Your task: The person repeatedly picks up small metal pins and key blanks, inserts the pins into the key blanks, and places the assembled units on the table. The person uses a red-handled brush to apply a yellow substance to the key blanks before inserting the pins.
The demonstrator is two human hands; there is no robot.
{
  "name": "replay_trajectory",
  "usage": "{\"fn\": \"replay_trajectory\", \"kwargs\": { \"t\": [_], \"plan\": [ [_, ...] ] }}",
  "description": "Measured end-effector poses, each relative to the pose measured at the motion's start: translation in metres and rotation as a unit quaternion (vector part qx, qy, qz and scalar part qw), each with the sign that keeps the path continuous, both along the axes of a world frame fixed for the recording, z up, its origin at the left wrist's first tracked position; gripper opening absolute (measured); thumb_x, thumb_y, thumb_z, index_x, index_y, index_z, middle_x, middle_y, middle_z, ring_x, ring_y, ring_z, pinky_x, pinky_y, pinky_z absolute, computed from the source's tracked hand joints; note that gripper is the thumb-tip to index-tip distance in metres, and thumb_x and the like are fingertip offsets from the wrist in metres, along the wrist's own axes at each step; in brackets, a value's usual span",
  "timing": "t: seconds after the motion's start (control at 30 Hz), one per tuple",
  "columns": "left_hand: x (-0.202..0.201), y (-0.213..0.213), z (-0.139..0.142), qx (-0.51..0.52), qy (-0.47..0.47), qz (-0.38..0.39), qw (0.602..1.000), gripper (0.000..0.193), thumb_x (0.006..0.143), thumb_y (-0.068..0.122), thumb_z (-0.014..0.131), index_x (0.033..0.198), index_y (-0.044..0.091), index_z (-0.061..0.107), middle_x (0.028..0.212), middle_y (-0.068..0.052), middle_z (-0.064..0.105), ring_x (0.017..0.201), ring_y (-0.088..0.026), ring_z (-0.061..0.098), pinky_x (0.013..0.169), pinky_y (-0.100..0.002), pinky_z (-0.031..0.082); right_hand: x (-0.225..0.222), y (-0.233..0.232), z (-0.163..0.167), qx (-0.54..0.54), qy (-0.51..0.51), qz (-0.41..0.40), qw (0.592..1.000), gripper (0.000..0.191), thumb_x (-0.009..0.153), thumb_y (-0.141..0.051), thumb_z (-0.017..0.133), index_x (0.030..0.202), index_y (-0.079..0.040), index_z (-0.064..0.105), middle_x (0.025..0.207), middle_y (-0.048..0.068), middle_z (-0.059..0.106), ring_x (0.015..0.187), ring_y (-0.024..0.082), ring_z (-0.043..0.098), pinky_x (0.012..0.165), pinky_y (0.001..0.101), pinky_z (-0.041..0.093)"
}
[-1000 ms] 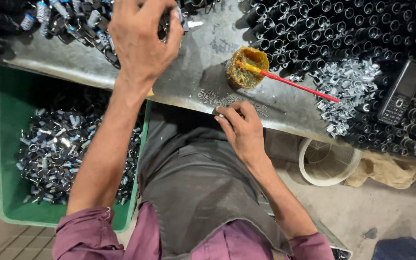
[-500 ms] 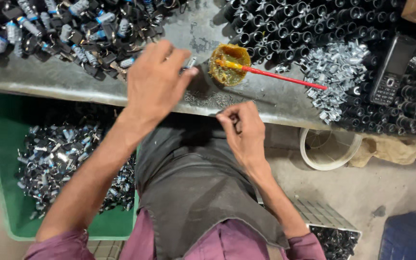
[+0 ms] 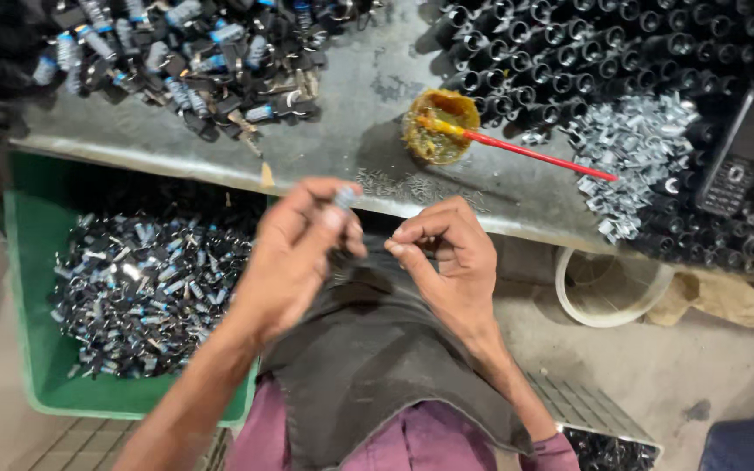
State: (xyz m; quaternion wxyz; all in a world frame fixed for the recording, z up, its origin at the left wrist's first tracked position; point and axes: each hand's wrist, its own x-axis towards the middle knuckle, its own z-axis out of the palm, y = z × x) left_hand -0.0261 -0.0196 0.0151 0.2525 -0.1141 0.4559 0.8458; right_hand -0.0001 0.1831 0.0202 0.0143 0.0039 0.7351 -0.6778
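The left hand [image 3: 294, 253] pinches a small grey-tipped part [image 3: 345, 197] between thumb and fingertips, just below the near edge of the metal worktable [image 3: 368, 96]. The right hand [image 3: 447, 262] is beside it, thumb and forefinger pressed together; whether anything sits between them I cannot tell. Both hands hover over a dark cloth [image 3: 368, 349] on the person's lap.

Below the table's left end stands a green crate [image 3: 23, 262], heaped with small black and silver parts [image 3: 141, 288]. On the table, near its middle, a little round tin [image 3: 440, 126] holds yellow-brown paste, with a red-handled brush [image 3: 525, 150] resting in it. Above the crate, on the table's left part, lies a pile of black pieces with pale blue-grey ends [image 3: 185, 52]. To the right of the tin are rows of black tubes [image 3: 586, 52] and a heap of shiny metal clips [image 3: 639, 148]. A dark handset [image 3: 739, 153] lies at the table's right end. A white bucket [image 3: 608, 288] sits under the table's right side.
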Motion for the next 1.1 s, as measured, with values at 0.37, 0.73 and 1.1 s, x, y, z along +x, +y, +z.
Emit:
{"fn": "replay_trajectory", "kwargs": {
  "t": [0.37,0.73,1.1],
  "plan": [
    [0.036,0.025,-0.005,0.161,-0.102,0.015,0.982,0.025,0.108,0.021,0.059,0.129,0.007,0.057,0.103,0.0,0.061,0.09,-0.009,0.058,0.078,-0.028,0.053,0.011,-0.019,0.006,-0.024,-0.016,-0.063,0.998,0.019,0.091,0.014,0.075,0.103,0.002,0.067,0.107,0.007,0.06,0.092,0.01,0.064,0.081,0.0229,0.056],
    [0.033,0.026,-0.001,0.13,-0.097,0.006,0.987,0.027,0.107,0.02,0.06,0.128,0.003,0.062,0.104,-0.001,0.065,0.092,-0.008,0.06,0.075,-0.028,0.058,0.016,-0.019,0.015,-0.056,-0.027,-0.072,0.995,0.016,0.093,0.016,0.072,0.103,0.004,0.066,0.11,0.009,0.059,0.096,0.014,0.069,0.087,0.0271,0.063],
    [0.032,0.022,-0.004,0.078,-0.079,-0.029,0.993,0.03,0.107,0.017,0.061,0.128,-0.003,0.067,0.101,-0.003,0.067,0.086,-0.008,0.058,0.071,-0.027,0.053,0.011,0.005,-0.006,-0.214,-0.093,0.017,0.972,0.025,0.098,0.012,0.076,0.112,0.001,0.059,0.109,0.008,0.055,0.098,0.014,0.065,0.085,0.0283,0.061]
  ]
}}
